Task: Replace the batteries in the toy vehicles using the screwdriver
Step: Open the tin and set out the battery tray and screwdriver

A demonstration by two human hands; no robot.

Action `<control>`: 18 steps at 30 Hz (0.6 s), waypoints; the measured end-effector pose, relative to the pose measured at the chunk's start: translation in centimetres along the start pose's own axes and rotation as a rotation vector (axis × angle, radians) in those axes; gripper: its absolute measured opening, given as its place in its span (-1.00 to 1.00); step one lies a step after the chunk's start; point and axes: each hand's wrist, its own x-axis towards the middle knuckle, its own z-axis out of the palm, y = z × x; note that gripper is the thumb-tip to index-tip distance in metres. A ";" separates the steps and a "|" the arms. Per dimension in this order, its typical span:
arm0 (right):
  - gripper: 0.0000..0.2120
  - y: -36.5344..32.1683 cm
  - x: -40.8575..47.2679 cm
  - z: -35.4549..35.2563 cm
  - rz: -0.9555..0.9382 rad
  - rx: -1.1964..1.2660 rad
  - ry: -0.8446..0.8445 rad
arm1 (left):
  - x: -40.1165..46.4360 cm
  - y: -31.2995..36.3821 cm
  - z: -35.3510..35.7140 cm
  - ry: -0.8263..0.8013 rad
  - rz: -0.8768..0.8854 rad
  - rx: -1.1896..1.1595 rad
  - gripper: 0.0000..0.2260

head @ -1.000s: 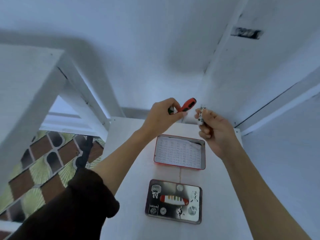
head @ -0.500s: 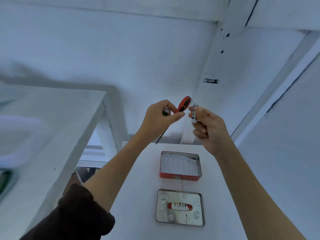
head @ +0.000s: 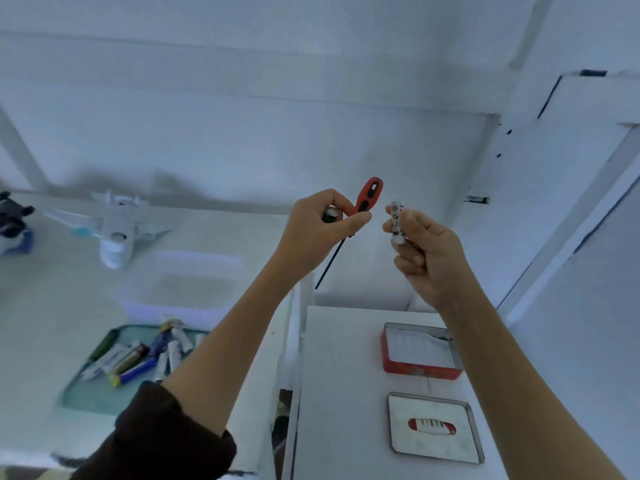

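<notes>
The screwdriver (head: 365, 199) is being gripped by the left hand (head: 320, 230), red handle up, dark shaft slanting down-left behind the wrist; its tip is hard to make out. A small green-capped item (head: 329, 214) is also being pinched there, mostly hidden. A battery (head: 396, 221) is being held upright by the curled fingers of the right hand (head: 427, 258). On the left table, a blurred white toy plane (head: 110, 225) is lying far, a tray (head: 90, 398) of batteries (head: 138, 356) near. A dark toy (head: 12, 216) is being cut off at the left edge. On the right, a red tin (head: 420, 351) and its lid (head: 434, 427) are lying apart.
</notes>
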 end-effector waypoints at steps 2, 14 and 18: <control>-0.63 1.7 0.2 3.9 -0.005 -0.028 -0.002 | -0.8 -0.4 -4.3 -0.017 0.011 0.019 -0.86; -0.89 15.0 -1.6 21.8 0.199 -0.886 -0.143 | -5.1 -5.6 -26.5 -0.016 -0.061 0.049 -0.85; -0.90 18.4 -3.0 23.1 0.258 -1.232 -0.206 | -6.2 -7.5 -28.3 -0.057 -0.096 0.079 -0.86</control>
